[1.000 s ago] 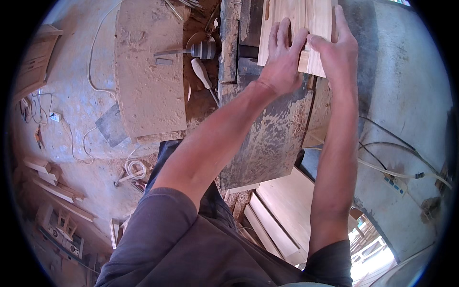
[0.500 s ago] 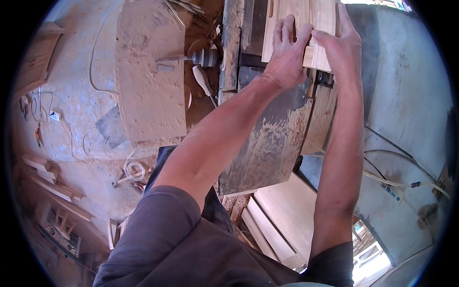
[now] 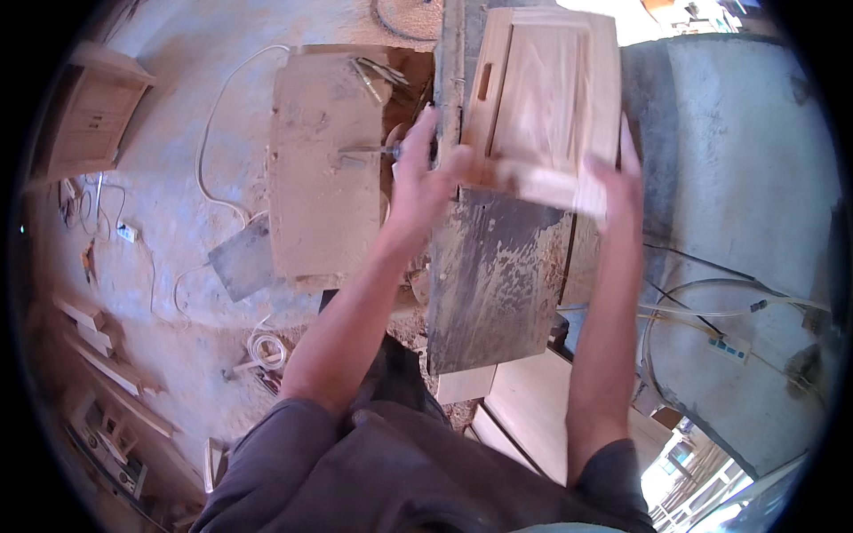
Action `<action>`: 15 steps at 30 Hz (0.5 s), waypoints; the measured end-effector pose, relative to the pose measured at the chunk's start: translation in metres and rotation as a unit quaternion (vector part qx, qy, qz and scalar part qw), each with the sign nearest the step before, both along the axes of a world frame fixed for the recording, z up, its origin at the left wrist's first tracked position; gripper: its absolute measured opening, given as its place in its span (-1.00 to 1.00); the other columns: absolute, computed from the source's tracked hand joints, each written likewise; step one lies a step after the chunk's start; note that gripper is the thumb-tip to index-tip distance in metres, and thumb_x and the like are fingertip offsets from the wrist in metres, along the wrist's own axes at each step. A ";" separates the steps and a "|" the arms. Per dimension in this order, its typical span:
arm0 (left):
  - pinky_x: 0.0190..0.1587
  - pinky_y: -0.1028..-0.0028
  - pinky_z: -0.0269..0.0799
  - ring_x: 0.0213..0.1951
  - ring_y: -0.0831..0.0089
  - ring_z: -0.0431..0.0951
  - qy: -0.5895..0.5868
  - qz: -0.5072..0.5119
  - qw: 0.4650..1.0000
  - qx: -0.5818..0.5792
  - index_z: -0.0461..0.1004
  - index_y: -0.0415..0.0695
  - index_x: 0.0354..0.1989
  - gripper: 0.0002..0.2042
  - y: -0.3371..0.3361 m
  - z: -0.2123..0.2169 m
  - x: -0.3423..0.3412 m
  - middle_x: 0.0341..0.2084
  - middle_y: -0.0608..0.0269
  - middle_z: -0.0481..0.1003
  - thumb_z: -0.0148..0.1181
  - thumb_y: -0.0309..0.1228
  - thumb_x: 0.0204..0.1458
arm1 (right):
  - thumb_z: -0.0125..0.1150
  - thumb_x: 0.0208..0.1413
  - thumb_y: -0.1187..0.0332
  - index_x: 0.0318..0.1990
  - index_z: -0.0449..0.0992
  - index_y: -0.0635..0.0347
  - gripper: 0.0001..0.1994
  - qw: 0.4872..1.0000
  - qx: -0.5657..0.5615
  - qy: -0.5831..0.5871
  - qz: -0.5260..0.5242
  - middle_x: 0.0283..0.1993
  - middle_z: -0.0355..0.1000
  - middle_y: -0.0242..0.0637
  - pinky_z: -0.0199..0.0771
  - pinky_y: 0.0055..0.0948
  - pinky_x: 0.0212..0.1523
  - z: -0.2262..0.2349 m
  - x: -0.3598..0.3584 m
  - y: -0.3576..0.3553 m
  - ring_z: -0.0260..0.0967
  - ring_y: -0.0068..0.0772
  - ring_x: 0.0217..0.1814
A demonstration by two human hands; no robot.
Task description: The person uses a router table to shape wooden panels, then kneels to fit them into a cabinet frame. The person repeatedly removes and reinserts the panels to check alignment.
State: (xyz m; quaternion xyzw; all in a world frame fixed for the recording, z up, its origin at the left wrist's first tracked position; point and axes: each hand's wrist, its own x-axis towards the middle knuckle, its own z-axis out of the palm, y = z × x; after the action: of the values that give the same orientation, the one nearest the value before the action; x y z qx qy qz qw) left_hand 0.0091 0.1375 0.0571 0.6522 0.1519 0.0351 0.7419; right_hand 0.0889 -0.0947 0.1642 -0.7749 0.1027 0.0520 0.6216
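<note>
A pale wooden cabinet door [image 3: 538,98] with a recessed panel and a slot cut in its left side lies over a dark, worn metal machine table [image 3: 498,284]. My right hand [image 3: 619,182] is closed on its lower right edge, thumb on top and fingers along the side. My left hand [image 3: 421,182] is off the door's face, just left of its lower left corner. Its fingers stretch forward with the thumb spread toward that corner; motion blurs it, and whether the thumb touches the wood I cannot tell.
Left of the machine stands a dusty board-topped box [image 3: 324,195], with a metal shaft [image 3: 366,149] jutting over it and thin sticks at its far corner. Cables and a power strip [image 3: 729,348] lie at right. A wooden cabinet [image 3: 93,120] and timber pieces sit at far left.
My left hand has come off the door and moved left. The door has come nearer and tilted, with my right hand still at its right edge. The view has shifted too.
</note>
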 end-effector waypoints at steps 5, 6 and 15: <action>0.38 0.31 0.18 0.34 0.30 0.31 0.061 -0.059 0.897 -0.433 0.08 -0.36 0.46 -0.36 0.040 0.020 -0.080 0.36 0.02 0.28 0.04 -0.20 0.35 | 0.24 0.03 0.48 0.42 0.24 0.29 -0.29 0.969 0.167 0.042 -0.174 0.28 0.40 -0.05 0.49 -0.04 0.27 -0.071 -0.177 -0.062 0.46 -0.04 0.23; 0.36 0.32 0.21 0.31 0.33 0.34 0.048 -0.094 0.866 -0.489 0.05 -0.37 0.47 -0.36 0.040 0.035 -0.092 0.34 0.04 0.31 0.01 -0.19 0.37 | 0.25 0.03 0.47 0.38 0.26 0.34 -0.31 0.918 0.371 0.071 -0.116 0.24 0.42 -0.01 0.50 -0.01 0.27 -0.093 -0.212 -0.071 0.47 0.01 0.21; 0.34 0.32 0.27 0.25 0.30 0.43 0.069 -0.155 0.884 -0.436 0.11 -0.27 0.44 -0.36 0.017 0.118 -0.186 0.25 0.05 0.39 0.11 -0.22 0.28 | 0.23 0.16 0.30 0.36 0.18 0.53 -0.32 0.721 0.640 0.220 -0.145 0.26 0.38 0.24 0.44 0.09 0.33 -0.089 -0.375 0.011 0.42 0.21 0.26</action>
State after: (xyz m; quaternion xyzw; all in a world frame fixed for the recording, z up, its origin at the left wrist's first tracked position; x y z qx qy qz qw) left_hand -0.1774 0.1540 0.1751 0.2787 0.0999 -0.1955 0.9349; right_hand -0.2860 -0.0841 0.0757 -0.1346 0.2900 0.1840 0.9295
